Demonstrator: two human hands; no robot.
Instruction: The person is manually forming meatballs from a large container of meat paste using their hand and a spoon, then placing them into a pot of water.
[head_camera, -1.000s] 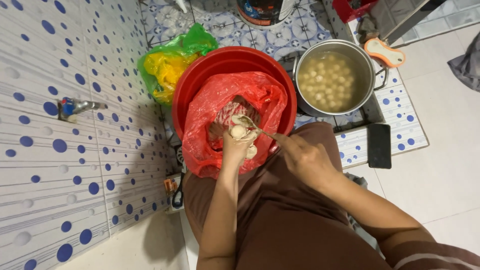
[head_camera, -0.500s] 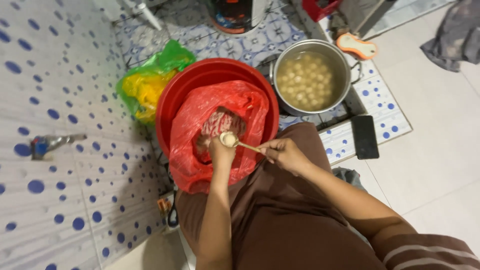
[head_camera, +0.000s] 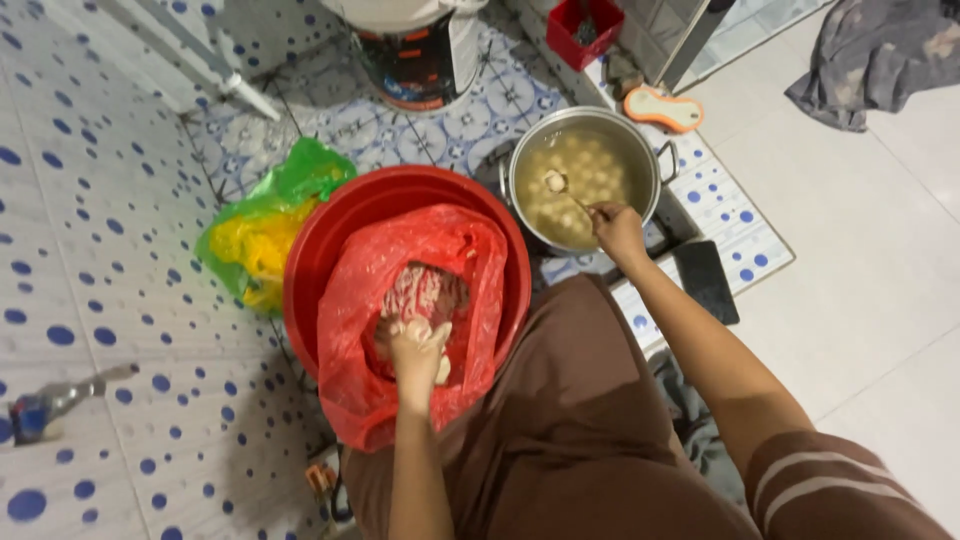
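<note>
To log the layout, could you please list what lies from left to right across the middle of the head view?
Green and yellow plastic bag → red basin → steel pot of pale balls → grey cloth.

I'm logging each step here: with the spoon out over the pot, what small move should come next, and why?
Probably tip the spoon so its ball drops into the pot: the right hand holds it loaded above the broth, while the left hand is in the red bag.

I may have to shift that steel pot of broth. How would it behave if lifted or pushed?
The steel pot looks well filled with cloudy broth and floating balls, so probably heavy and apt to slosh. Its side handle suggests a two-handed lift. Pushed, it might spill over the rim.
</note>
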